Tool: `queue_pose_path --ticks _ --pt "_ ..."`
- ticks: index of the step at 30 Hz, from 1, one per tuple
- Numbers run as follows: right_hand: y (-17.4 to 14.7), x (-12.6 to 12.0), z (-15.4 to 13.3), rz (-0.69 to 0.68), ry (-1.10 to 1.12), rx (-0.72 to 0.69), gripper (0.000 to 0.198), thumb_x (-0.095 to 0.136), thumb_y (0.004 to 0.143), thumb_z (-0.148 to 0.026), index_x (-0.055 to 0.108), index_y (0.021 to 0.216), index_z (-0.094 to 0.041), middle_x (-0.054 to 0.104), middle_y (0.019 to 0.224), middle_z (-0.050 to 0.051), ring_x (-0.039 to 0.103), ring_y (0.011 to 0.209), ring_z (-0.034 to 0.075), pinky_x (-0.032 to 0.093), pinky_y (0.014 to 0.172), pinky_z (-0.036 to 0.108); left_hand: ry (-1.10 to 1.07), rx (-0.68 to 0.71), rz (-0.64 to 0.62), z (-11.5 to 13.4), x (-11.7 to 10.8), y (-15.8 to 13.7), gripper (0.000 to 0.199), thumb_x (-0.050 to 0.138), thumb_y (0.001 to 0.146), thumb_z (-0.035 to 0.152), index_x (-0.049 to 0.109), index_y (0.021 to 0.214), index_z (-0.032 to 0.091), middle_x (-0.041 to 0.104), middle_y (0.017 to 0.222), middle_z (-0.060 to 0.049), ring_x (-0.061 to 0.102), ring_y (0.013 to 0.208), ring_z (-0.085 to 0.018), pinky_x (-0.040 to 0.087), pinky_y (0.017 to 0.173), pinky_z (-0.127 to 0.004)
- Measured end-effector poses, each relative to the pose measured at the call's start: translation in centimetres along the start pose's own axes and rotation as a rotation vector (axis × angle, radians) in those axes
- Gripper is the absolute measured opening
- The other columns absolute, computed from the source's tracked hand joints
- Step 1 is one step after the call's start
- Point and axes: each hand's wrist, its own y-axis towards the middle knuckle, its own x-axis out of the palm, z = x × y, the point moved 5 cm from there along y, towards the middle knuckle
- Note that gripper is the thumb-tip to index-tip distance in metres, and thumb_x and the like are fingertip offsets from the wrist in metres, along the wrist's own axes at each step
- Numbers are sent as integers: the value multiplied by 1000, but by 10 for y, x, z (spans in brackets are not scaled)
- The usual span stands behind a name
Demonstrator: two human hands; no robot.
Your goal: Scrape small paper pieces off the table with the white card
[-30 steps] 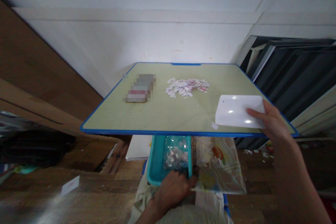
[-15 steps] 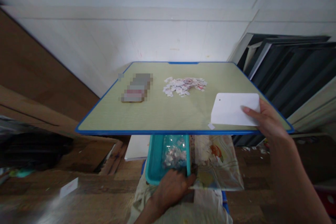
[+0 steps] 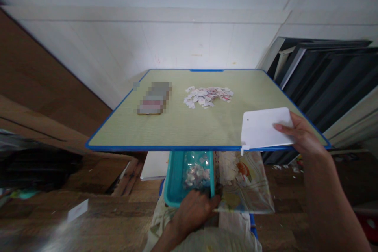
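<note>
While a white scraper [image 3: 264, 129] sits at the table's [image 3: 183, 130] near edge, right hand [image 3: 301, 136] fingers pinching it, most paper bits [image 3: 206, 96] lie unswept; some fill the teal tray [image 3: 174, 177] gripped by the left hand [image 3: 193, 212].
</note>
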Motion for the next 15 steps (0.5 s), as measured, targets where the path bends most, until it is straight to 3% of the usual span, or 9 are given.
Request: queue_pose_path --ticks 4,11,15 --pt "-2 -2 -1 8 55 0 36 65 56 -22 59 92 -20 61 71 3 53 51 14 42 43 23 15 3 -12 0 1 0 30 46 83 34 45 110 21 59 66 -5 57 59 -22 42 51 -29" --pt "6 -8 0 265 147 -119 36 66 56 -18 60 92 -18 63 88 4 57 65 12 46 61 24 8 -11 -6 0 2 1 38 48 82 36 41 116 20 59 65 -5 57 60 -22 42 52 -28" --pt "14 -12 3 442 63 -260 40 68 52 -20 60 91 -14 62 89 8 58 71 15 46 69 29 -10 -3 10 -1 3 1 33 47 81 39 46 109 22 60 65 -4 58 60 -23 42 51 -29"
